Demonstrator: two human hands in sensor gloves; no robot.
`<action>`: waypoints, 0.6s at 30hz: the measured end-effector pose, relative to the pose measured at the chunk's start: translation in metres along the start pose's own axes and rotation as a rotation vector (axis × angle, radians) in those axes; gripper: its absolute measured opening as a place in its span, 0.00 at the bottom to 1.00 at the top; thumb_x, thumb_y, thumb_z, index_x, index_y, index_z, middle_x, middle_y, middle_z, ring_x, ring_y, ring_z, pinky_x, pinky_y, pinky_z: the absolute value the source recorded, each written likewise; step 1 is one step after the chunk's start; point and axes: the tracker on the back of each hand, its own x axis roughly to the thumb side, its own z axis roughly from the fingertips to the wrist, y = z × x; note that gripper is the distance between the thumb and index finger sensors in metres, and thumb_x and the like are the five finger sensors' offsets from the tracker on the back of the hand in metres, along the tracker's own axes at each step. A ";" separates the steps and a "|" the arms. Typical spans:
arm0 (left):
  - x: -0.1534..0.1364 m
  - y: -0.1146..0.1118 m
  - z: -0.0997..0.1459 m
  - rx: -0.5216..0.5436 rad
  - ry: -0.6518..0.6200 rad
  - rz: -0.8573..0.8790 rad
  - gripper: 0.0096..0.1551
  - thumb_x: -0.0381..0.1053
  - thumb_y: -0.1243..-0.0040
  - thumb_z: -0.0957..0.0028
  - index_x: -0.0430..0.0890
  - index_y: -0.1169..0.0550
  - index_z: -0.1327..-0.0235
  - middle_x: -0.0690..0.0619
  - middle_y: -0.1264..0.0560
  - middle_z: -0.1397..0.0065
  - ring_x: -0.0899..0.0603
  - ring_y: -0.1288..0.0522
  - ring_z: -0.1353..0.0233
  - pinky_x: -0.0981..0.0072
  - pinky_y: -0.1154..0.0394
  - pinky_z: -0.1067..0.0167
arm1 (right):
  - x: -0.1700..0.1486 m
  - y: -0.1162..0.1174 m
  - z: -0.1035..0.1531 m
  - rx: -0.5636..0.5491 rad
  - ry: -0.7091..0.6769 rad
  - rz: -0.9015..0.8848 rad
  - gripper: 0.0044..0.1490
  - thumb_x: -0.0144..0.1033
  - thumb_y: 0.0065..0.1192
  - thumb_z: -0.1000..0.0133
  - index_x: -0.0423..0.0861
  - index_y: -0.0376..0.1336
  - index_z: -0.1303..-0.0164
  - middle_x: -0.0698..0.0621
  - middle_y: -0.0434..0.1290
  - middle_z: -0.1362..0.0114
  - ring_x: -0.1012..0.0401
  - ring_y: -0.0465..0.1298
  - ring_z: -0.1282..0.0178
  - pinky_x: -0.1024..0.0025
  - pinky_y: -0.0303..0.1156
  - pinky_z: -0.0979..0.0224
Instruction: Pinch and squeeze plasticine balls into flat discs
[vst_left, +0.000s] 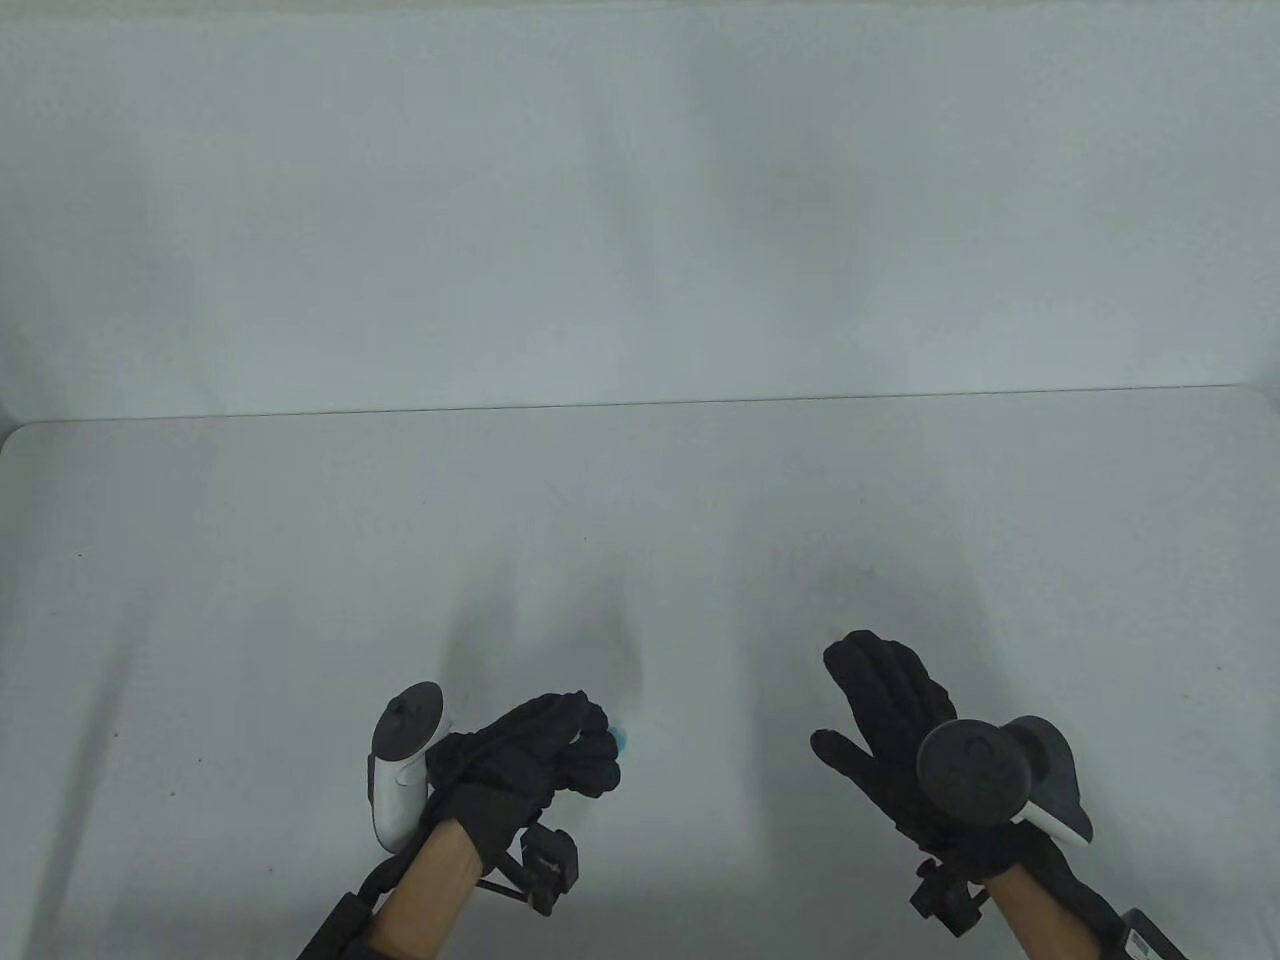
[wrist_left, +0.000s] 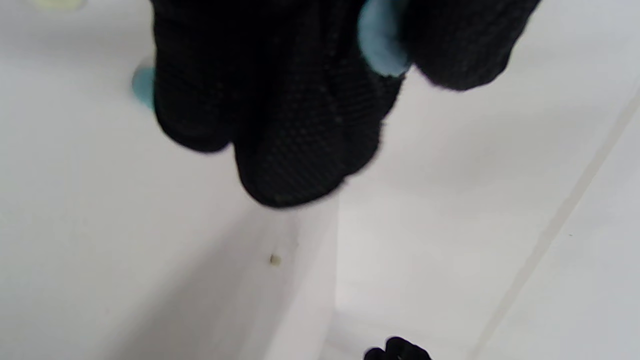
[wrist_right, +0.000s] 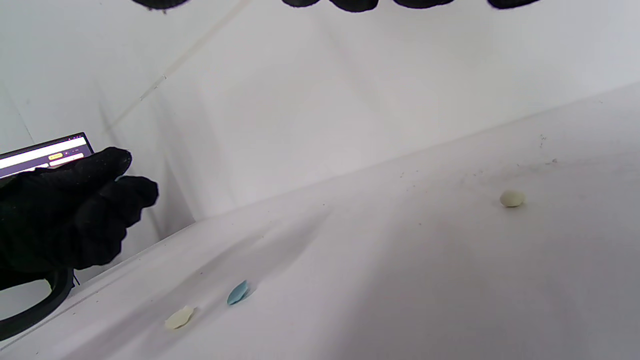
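Observation:
My left hand (vst_left: 605, 745) pinches a light blue plasticine piece (vst_left: 622, 740) between thumb and fingers, just above the white table (vst_left: 300, 600). In the left wrist view the blue piece (wrist_left: 382, 45) sits squeezed between the gloved fingertips (wrist_left: 450, 45). My right hand (vst_left: 850, 700) is open with fingers spread, holding nothing, to the right of the left hand. In the right wrist view a flat blue disc (wrist_right: 238, 293), a flat pale yellow disc (wrist_right: 179, 317) and a pale yellow ball (wrist_right: 512, 198) lie on the table.
A white back wall (vst_left: 640, 200) rises behind the table. A laptop screen (wrist_right: 45, 152) shows at the left edge of the right wrist view, behind my left hand (wrist_right: 75, 215). Another blue bit (wrist_left: 144, 87) shows on the table beside the left fingers.

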 end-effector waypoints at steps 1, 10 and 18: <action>-0.002 -0.001 -0.001 -0.047 0.001 0.026 0.44 0.65 0.49 0.43 0.31 0.28 0.29 0.37 0.22 0.37 0.38 0.15 0.43 0.48 0.23 0.38 | 0.000 0.000 0.000 0.001 0.000 -0.001 0.49 0.63 0.38 0.36 0.43 0.41 0.13 0.38 0.45 0.10 0.33 0.50 0.14 0.26 0.54 0.25; -0.005 0.001 -0.002 -0.009 0.012 0.008 0.38 0.66 0.51 0.41 0.36 0.22 0.38 0.42 0.17 0.41 0.37 0.14 0.44 0.48 0.21 0.41 | -0.001 -0.001 0.000 0.007 0.004 0.002 0.49 0.63 0.38 0.36 0.43 0.41 0.13 0.38 0.44 0.10 0.32 0.50 0.14 0.26 0.54 0.25; 0.000 0.000 0.000 0.003 0.020 -0.054 0.22 0.55 0.45 0.41 0.40 0.16 0.51 0.48 0.12 0.55 0.45 0.09 0.57 0.56 0.16 0.49 | 0.001 0.000 0.000 0.009 0.003 0.002 0.49 0.63 0.38 0.36 0.43 0.41 0.13 0.38 0.45 0.10 0.32 0.50 0.14 0.26 0.54 0.25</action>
